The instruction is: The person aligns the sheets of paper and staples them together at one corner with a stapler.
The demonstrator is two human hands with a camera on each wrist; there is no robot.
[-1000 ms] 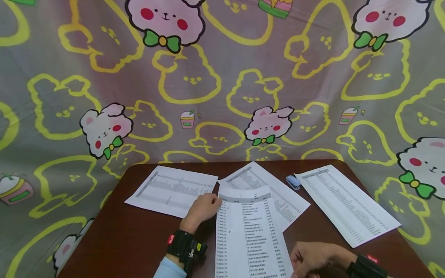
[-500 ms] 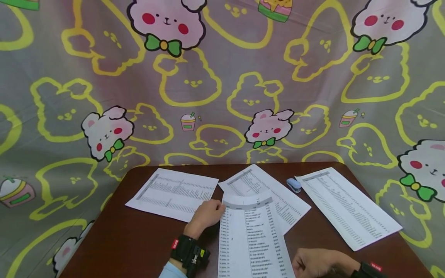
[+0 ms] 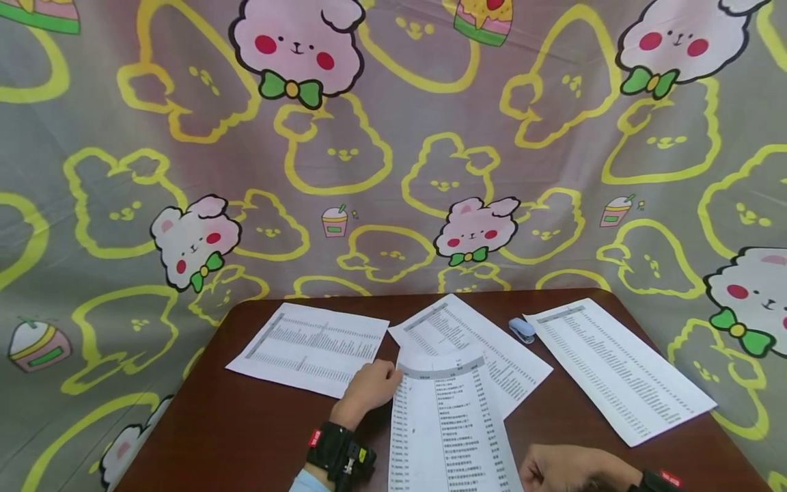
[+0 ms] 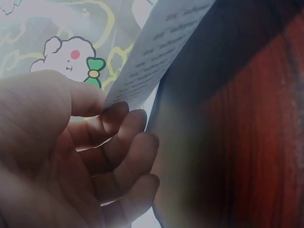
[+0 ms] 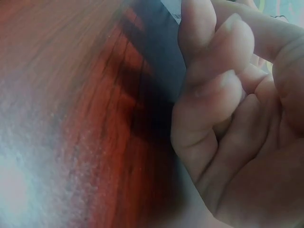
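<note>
A printed sheet of paper with a grey header row is held up in front of me, its bottom beyond the head view's lower edge. My left hand pinches its upper left edge between thumb and index finger. In the left wrist view, the other fingers of that left hand curl loosely below the sheet. My right hand is at the sheet's lower right edge. Its fingers are curled in the right wrist view, with the paper's edge beside them; the grip point is partly hidden.
On the brown table lie three more printed sheets: a left sheet, a middle sheet partly covered by the held one, and a right sheet. A small blue stapler sits between the latter two. A patterned curtain hangs behind.
The held sheet and both hands have come slightly lower and nearer to me. The head view has also shifted a little. Both hands stay at the same edges of the sheet.
</note>
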